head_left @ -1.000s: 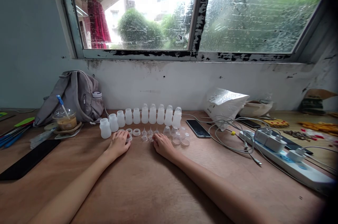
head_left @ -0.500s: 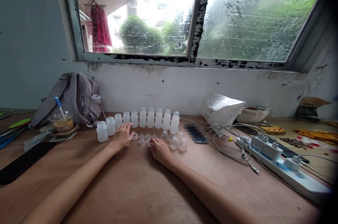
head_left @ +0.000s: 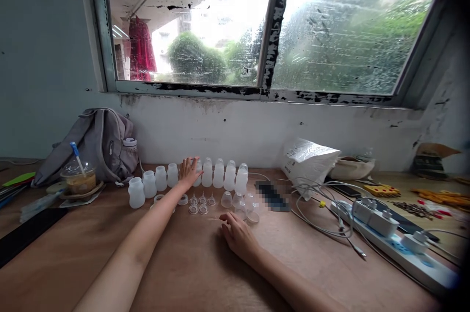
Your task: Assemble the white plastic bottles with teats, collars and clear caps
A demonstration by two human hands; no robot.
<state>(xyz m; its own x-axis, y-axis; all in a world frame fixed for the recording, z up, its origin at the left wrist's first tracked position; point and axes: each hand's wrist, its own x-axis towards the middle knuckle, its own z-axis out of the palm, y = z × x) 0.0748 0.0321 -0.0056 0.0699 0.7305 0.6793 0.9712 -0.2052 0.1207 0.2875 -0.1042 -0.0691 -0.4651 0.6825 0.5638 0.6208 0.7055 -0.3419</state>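
A row of frosted baby bottles stands along the back: open-topped ones such as the leftmost bottle [head_left: 136, 193] on the left, capped ones such as the rightmost bottle [head_left: 241, 179] on the right. My left hand [head_left: 188, 175] is spread over the middle of the row, beside a capped bottle [head_left: 199, 179], and covers an open one; whether it touches either is hard to tell. My right hand [head_left: 240, 236] rests on the table with loosely bent fingers, holding nothing. In front of the bottles lie clear nipples [head_left: 202, 200], collar rings [head_left: 182, 200] and clear dome caps [head_left: 252, 215].
A grey backpack [head_left: 106, 150] and an iced drink cup [head_left: 79, 180] are at the left. Toward the right are a blurred dark object [head_left: 273, 197], a silver bag [head_left: 310, 155], tangled white cables [head_left: 316, 214] and a power strip [head_left: 396, 248]. A window wall closes off the back.
My left hand has moved right and farther back, from the collar rings to the bottles. The right hand has drawn back toward me, away from the nipples. The view has tilted slightly up.
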